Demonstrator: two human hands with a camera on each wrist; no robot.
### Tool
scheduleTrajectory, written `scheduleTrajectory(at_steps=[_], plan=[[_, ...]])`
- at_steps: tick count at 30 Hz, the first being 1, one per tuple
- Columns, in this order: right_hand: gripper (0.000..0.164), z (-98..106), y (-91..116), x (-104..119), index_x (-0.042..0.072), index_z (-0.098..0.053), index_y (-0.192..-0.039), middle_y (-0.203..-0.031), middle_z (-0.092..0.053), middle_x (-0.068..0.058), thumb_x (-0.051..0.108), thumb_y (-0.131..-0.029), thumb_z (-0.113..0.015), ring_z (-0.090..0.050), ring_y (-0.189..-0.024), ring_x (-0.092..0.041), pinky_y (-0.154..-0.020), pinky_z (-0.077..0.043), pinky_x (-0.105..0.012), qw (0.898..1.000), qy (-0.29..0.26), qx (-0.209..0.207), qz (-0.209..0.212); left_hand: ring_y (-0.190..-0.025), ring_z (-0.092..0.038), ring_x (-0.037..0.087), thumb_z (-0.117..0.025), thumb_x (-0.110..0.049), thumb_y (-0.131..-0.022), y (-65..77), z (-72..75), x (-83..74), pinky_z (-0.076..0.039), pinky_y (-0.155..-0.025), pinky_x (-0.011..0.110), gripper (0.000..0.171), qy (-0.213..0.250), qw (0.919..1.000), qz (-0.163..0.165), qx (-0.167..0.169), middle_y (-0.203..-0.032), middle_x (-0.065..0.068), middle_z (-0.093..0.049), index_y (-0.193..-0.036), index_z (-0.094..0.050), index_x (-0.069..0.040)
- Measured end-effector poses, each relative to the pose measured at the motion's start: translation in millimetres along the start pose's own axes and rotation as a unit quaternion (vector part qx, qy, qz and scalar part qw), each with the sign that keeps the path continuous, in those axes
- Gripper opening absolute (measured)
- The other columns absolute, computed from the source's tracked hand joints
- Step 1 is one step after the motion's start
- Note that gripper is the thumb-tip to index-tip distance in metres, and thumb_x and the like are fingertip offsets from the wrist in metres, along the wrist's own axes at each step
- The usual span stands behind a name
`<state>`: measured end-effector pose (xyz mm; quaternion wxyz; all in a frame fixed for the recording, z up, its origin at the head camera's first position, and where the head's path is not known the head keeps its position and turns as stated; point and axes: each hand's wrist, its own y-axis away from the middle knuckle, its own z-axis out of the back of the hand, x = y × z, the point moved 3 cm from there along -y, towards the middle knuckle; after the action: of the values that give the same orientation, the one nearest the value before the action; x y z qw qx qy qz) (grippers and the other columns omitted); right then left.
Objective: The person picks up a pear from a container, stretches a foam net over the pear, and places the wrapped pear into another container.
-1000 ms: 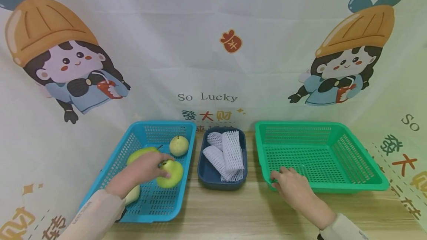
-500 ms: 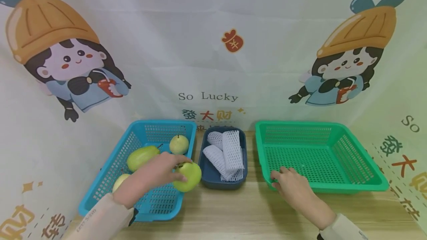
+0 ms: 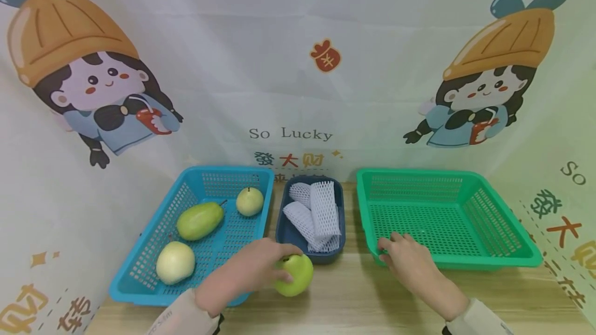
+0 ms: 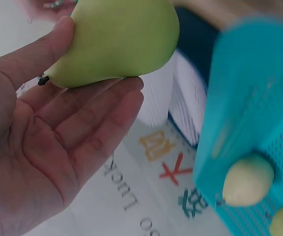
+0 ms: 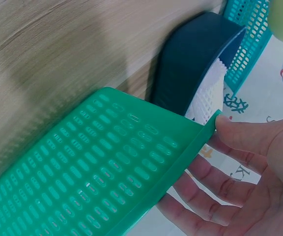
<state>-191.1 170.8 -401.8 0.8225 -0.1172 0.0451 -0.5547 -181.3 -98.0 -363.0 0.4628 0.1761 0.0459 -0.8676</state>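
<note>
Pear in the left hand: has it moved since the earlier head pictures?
Yes, the pear moved right, from over the blue basket to before the navy tray.

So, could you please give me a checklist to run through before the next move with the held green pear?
1. Left hand gripping green pear: ok.
2. Gap between green pear and blue basket: ok.
3. White foam net sleeves in navy tub: ok.
4. Right hand free: not ok, holding the rim of the green basket.
5. Skin of green pear unbruised all round: cannot tell, part is hidden.
</note>
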Motion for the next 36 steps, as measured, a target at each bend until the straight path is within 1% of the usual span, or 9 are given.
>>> scheduleTrajectory(at_steps=[5,8,12,16,19,23,28,33,36], plan=[[0.015,1,0,0,0.015,-0.064,-0.084,-0.074,-0.056,0.002,0.015,-0.075,-0.075,-0.043,-0.061,-0.013,-0.043,-0.038,-0.018,1.000,0.000,0.007,-0.002,-0.084,-0.062,0.015,-0.074,-0.030,-0.075,-4.7,-24.5,-10.3,-0.049,-0.068,0.030,0.044,-0.030,0.9995,-0.012,-0.004,-0.096,-0.001,-0.069,-0.116,-0.064,-0.019],[0.015,1,-1,0,0.015,-0.064,-0.084,-0.074,-0.057,0.001,0.015,-0.075,-0.075,-0.045,-0.061,-0.013,-0.043,-0.039,-0.019,1.000,0.002,0.004,-0.001,-0.081,-0.061,0.011,-0.075,-0.029,-0.073,-8.0,-36.8,-13.8,-0.048,-0.065,0.027,0.044,-0.025,0.9994,-0.026,-0.002,-0.094,-0.004,-0.068,-0.115,-0.065,-0.019],[0.015,2,-1,0,0.014,-0.064,-0.084,-0.073,-0.057,0.001,0.015,-0.074,-0.076,-0.045,-0.061,-0.013,-0.043,-0.039,-0.019,1.000,0.001,-0.005,-0.001,-0.081,-0.062,0.009,-0.076,-0.028,-0.071,-11.5,-48.9,-17.5,-0.049,-0.065,0.026,0.042,-0.029,0.9988,-0.040,-0.006,-0.094,-0.006,-0.068,-0.111,-0.066,-0.019],[0.015,3,1,1,0.015,-0.064,-0.083,-0.072,-0.055,0.001,0.015,-0.074,-0.076,-0.042,-0.060,-0.012,-0.042,-0.036,-0.018,1.000,0.000,-0.005,0.000,-0.083,-0.063,0.010,-0.077,-0.029,-0.071,-13.9,-61.4,-19.1,-0.049,-0.065,0.026,0.040,-0.048,0.9977,-0.048,-0.011,-0.095,-0.007,-0.069,-0.108,-0.067,-0.019],[0.015,2,0,1,0.015,-0.064,-0.084,-0.073,-0.055,0.001,0.015,-0.074,-0.075,-0.042,-0.060,-0.012,-0.043,-0.037,-0.018,1.000,-0.001,-0.003,-0.003,-0.084,-0.063,0.010,-0.076,-0.030,-0.071,-15.3,-69.1,-20.2,-0.049,-0.067,0.025,0.040,-0.061,0.9966,-0.055,-0.009,-0.095,-0.006,-0.069,-0.108,-0.067,-0.018],[0.014,2,0,1,0.015,-0.064,-0.084,-0.073,-0.056,0.001,0.015,-0.074,-0.075,-0.043,-0.060,-0.012,-0.044,-0.038,-0.018,1.000,0.000,-0.005,-0.003,-0.078,-0.061,0.007,-0.076,-0.030,-0.072,-16.3,-76.0,-22.7,-0.048,-0.067,0.023,0.038,-0.074,0.9954,-0.060,-0.004,-0.090,-0.007,-0.068,-0.108,-0.067,-0.018],[0.015,2,1,1,0.015,-0.064,-0.083,-0.073,-0.056,0.001,0.015,-0.074,-0.076,-0.043,-0.060,-0.012,-0.043,-0.037,-0.018,1.000,0.001,-0.009,0.001,-0.072,-0.055,0.003,-0.074,-0.030,-0.075,-17.5,-81.7,-24.5,-0.045,-0.063,0.021,0.036,-0.060,0.9971,-0.047,0.010,-0.083,-0.010,-0.064,-0.108,-0.066,-0.020],[0.015,2,1,0,0.014,-0.064,-0.083,-0.073,-0.056,0.001,0.015,-0.074,-0.076,-0.043,-0.060,-0.012,-0.044,-0.038,-0.018,1.000,0.002,-0.013,0.002,-0.068,-0.051,0.002,-0.074,-0.027,-0.076,-18.8,-82.9,-26.7,-0.042,-0.059,0.020,0.033,-0.060,0.9967,-0.053,0.005,-0.079,-0.012,-0.061,-0.107,-0.066,-0.019],[0.015,2,1,0,0.014,-0.064,-0.083,-0.073,-0.056,0.001,0.015,-0.074,-0.076,-0.043,-0.060,-0.012,-0.044,-0.037,-0.018,1.000,0.001,-0.013,0.003,-0.069,-0.052,0.002,-0.073,-0.026,-0.077,-18.6,-84.4,-27.2,-0.042,-0.059,0.020,0.033,-0.061,0.9968,-0.051,0.005,-0.082,-0.011,-0.063,-0.108,-0.065,-0.018]])
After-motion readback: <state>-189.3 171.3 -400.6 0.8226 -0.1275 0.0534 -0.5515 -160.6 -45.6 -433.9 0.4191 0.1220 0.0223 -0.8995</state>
